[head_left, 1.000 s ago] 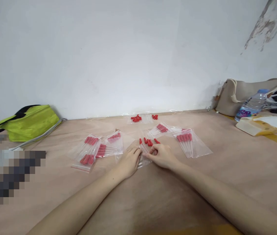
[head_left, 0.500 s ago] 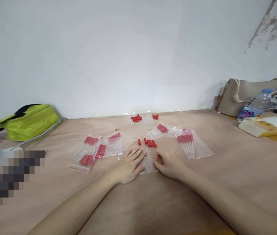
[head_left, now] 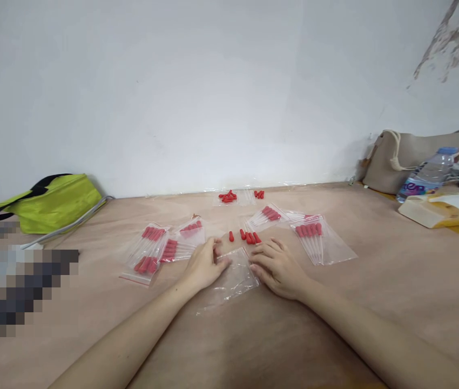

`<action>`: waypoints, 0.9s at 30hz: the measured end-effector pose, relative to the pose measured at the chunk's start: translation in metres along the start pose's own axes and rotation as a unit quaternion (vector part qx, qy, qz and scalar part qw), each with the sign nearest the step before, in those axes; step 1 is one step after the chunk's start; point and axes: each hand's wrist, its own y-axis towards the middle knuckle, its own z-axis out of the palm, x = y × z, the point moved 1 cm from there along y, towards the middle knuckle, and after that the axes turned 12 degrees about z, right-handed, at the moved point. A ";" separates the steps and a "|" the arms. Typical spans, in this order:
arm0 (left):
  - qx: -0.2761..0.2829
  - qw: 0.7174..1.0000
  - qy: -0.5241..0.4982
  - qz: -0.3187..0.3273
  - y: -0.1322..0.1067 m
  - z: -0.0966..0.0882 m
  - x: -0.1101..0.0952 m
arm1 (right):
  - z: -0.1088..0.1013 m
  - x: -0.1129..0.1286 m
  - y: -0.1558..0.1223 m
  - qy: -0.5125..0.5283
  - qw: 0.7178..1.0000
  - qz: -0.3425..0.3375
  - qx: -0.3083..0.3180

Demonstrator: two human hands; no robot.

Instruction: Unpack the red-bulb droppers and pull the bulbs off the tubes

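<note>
Flat, clear plastic zip bag [head_left: 237, 275] lies on the brown desk [head_left: 197, 346] between the two hands in the head view, and serves as landmark for the rest. At its left edge, the left hand [head_left: 207, 266] has its thumb parted from its curled fingers; at its right edge, the right hand [head_left: 280, 270] lies palm down with fingers loosely spread. Neither is clamped on anything, and the two are apart from each other. How firmly either presses on the film cannot be told.

The bag's thin, slick film is the likeliest source of trouble: with so light a hold it could slide or wrinkle, or cling to a fingertip and lift askew. Just beyond the bag lie a single red bulb-ended piece [head_left: 231, 236] and a row of similar red bulb-ended pieces [head_left: 249, 237]; being rounded, they could roll if the right fingers brushed them, since those fingertips sit close by. Their stems are too faint to judge.

Left of the bag, overlapping clear bags of red-tipped sticks [head_left: 146, 251] lie near the left hand; a sideways sweep could shove them out of their arrangement. Another such filled bag [head_left: 310, 237], right of the bag, sits farther from the fingers and seems less exposed.
</note>
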 end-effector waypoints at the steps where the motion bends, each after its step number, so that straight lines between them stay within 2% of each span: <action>1: 0.028 0.999 0.007 -0.021 0.000 -0.003 0.001 | 0.001 -0.002 0.001 0.005 1.000 0.014 -0.015; 4: 0.132 0.991 -0.010 -0.027 0.003 -0.013 0.006 | 0.003 -0.010 0.002 0.019 0.996 0.068 -0.050; 5: 0.142 0.989 -0.022 -0.021 0.005 -0.017 0.009 | 0.003 -0.013 0.003 0.023 0.994 0.086 -0.056; 7: 0.086 0.995 -0.026 -0.032 0.014 -0.031 0.022 | 0.003 -0.019 0.004 0.026 0.991 0.118 -0.058; 9: -0.064 0.993 0.022 -0.094 0.025 -0.049 0.042 | 0.002 -0.022 0.006 0.022 0.988 0.139 -0.055; 10: -0.102 0.987 0.044 -0.118 0.030 -0.058 0.054 | 0.001 -0.023 0.006 0.019 0.987 0.147 -0.054; 13: -0.158 0.967 0.095 -0.177 0.038 -0.079 0.086 | 0.002 -0.025 0.006 0.011 0.984 0.170 -0.055; 16: -0.182 0.956 0.137 -0.184 0.037 -0.090 0.097 | 0.005 -0.027 0.005 0.011 0.981 0.187 -0.049; 19: -0.214 0.948 0.198 -0.130 0.034 -0.092 0.081 | 0.003 -0.034 0.011 0.007 0.979 0.201 -0.047; 21: -0.200 0.949 0.236 -0.055 0.035 -0.085 0.060 | -0.002 -0.044 0.021 -0.013 0.970 0.237 -0.047; 22: -0.175 0.952 0.252 -0.008 0.036 -0.079 0.049 | -0.005 -0.052 0.028 -0.028 0.961 0.270 -0.047; 23: -0.125 0.957 0.257 0.053 0.038 -0.070 0.038 | -0.008 -0.061 0.035 -0.049 0.946 0.316 -0.046; 24: -0.091 0.960 0.252 0.086 0.038 -0.060 0.028 | -0.011 -0.071 0.043 -0.063 0.926 0.371 -0.040; 26: -0.029 0.954 0.261 0.143 0.038 -0.040 0.015 | -0.013 -0.090 0.057 -0.074 0.904 0.418 -0.042; 27: -0.017 0.949 0.276 0.150 0.038 -0.032 0.013 | -0.013 -0.098 0.064 -0.078 0.895 0.437 -0.040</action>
